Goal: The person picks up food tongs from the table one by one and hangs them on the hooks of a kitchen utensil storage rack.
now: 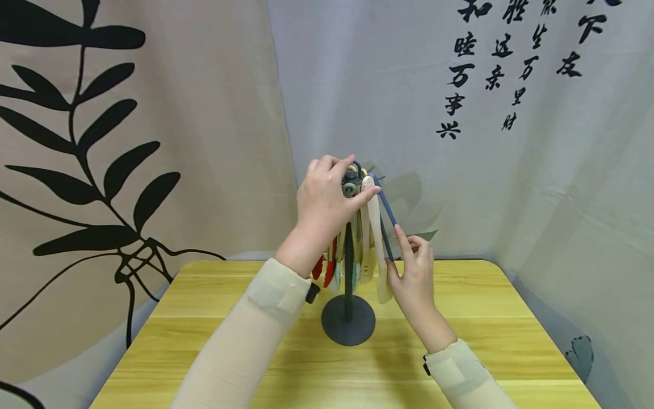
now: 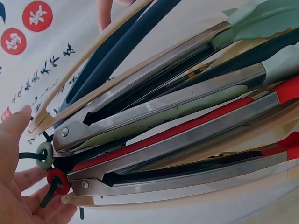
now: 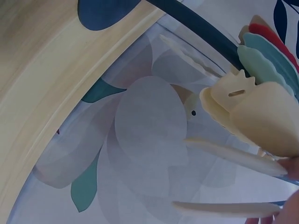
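Note:
A dark utensil rack (image 1: 349,272) with a round base stands on the table, hung with several kitchen tongs. My left hand (image 1: 324,196) holds its top, thumb and fingers spread around the hooks; the wrist view shows the fingers beside the green ring (image 2: 45,155) and red ring (image 2: 58,182). At the right side hang blue tongs (image 1: 386,207), spread apart. My right hand (image 1: 414,278) grips their lower arms between thumb and fingers, and their pale tips (image 3: 229,209) stick out beyond it. Beside them hang cream tongs (image 1: 377,238). The hook behind my left thumb is hidden.
Red-tipped tongs (image 1: 329,270) hang on the rack's left side, and steel tongs with green tips (image 2: 254,23) hang between. The wooden table (image 1: 230,341) ends just behind the rack. A printed curtain (image 1: 357,74) forms the backdrop.

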The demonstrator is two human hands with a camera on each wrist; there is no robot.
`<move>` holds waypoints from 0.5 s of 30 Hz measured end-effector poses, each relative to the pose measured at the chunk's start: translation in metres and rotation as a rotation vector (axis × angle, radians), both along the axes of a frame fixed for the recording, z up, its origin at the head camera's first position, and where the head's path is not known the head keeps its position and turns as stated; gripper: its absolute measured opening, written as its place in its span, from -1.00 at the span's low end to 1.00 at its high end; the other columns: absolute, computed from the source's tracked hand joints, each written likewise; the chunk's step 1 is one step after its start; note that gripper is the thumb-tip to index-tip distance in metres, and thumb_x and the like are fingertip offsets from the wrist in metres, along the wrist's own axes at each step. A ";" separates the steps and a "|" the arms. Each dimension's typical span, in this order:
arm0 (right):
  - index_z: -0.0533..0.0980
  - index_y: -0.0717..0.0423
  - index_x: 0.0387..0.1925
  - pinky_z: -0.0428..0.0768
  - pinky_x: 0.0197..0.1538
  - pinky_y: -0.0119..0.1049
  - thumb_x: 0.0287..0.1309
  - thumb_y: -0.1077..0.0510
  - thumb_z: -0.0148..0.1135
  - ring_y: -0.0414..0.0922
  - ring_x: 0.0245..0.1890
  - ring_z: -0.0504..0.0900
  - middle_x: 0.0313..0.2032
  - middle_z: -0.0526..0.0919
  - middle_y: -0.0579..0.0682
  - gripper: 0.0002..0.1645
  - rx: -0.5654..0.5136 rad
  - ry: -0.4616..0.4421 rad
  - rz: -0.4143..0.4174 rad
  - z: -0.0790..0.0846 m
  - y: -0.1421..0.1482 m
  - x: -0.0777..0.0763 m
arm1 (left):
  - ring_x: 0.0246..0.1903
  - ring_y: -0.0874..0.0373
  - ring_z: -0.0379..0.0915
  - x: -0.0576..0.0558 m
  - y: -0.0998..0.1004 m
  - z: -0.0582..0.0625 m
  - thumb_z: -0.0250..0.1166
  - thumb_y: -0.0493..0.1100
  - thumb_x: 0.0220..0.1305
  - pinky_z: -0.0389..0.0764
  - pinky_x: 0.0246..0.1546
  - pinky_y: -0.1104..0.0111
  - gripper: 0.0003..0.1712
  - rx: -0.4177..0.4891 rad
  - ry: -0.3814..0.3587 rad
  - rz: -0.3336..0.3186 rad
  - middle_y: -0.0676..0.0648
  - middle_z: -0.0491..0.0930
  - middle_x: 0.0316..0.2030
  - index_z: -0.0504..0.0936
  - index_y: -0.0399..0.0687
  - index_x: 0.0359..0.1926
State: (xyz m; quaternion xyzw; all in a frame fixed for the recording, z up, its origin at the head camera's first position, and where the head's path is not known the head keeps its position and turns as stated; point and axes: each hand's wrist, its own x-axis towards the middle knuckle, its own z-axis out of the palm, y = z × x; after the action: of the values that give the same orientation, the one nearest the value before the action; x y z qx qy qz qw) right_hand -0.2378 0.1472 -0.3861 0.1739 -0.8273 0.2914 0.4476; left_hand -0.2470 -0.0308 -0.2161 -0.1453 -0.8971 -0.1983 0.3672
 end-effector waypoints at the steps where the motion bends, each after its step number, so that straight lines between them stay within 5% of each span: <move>1: 0.19 -0.11 0.40 0.34 -0.14 -0.07 -0.14 0.42 0.42 0.13 -0.18 0.30 -0.03 0.30 0.26 0.07 0.001 -0.005 0.003 0.000 0.000 0.000 | -0.10 0.10 0.39 0.000 0.000 0.000 0.25 0.45 -0.01 0.57 -0.30 0.32 -0.16 0.001 0.001 -0.002 0.01 0.52 -0.06 0.50 0.13 0.22; 15: 0.16 -0.07 0.41 0.38 -0.14 -0.07 -0.13 0.38 0.44 0.12 -0.07 0.31 0.00 0.36 0.22 0.07 0.046 -0.049 0.085 -0.003 0.004 -0.004 | -0.09 0.10 0.39 -0.001 -0.001 -0.002 0.26 0.44 -0.01 0.57 -0.25 0.32 -0.17 0.006 0.017 -0.009 0.01 0.52 -0.06 0.50 0.12 0.22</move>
State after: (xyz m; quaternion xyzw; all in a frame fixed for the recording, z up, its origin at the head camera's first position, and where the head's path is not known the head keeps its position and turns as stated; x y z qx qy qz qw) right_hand -0.2416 0.1511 -0.3890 0.2118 -0.8366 0.2950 0.4101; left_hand -0.2482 -0.0318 -0.2183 -0.1501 -0.8926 -0.2014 0.3743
